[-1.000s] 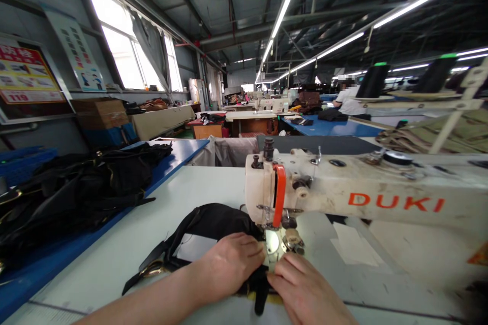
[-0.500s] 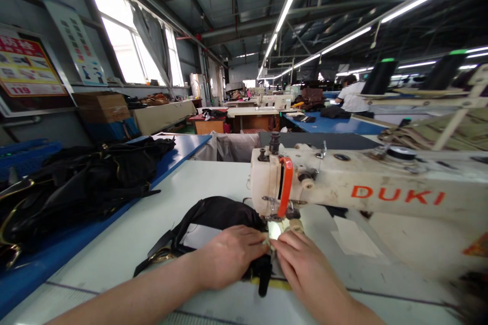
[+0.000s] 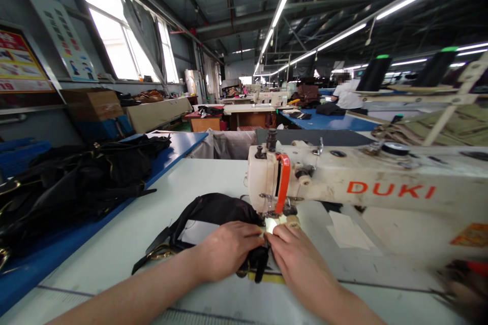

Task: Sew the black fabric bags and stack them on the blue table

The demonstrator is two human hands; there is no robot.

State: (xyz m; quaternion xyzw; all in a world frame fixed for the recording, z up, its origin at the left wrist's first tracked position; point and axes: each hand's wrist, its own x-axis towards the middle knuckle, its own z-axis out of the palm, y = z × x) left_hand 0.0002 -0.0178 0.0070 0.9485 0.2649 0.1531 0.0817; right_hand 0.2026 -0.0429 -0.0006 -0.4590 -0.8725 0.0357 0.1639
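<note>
A black fabric bag [image 3: 219, 207] lies on the pale sewing table, its right edge at the needle area of a white DUKI sewing machine [image 3: 263, 177]. My left hand [image 3: 229, 246] bears on the bag, with fingers closed on its edge. Close by, my right hand [image 3: 292, 249] has its fingers bent and pressed together beneath the machine head; what they pinch is hidden. Both sets of fingertips nearly meet beside the lit needle area. A white patch [image 3: 198, 231] shows on the bag, and a gold-coloured metal fitting [image 3: 162, 252] sits at its left end.
Black bags or pieces [image 3: 87, 177] with gold trim are heaped on a blue table [image 3: 41, 266] at left. Pale paper pieces [image 3: 346, 231] lie under the machine arm. Black thread cones [image 3: 373, 73] stand behind it. A person in white [image 3: 348, 95] is farther back.
The whole view has shifted slightly. Both hands stay at the needle area, and the bag's dark strap end beneath my left hand sits a little higher in view.
</note>
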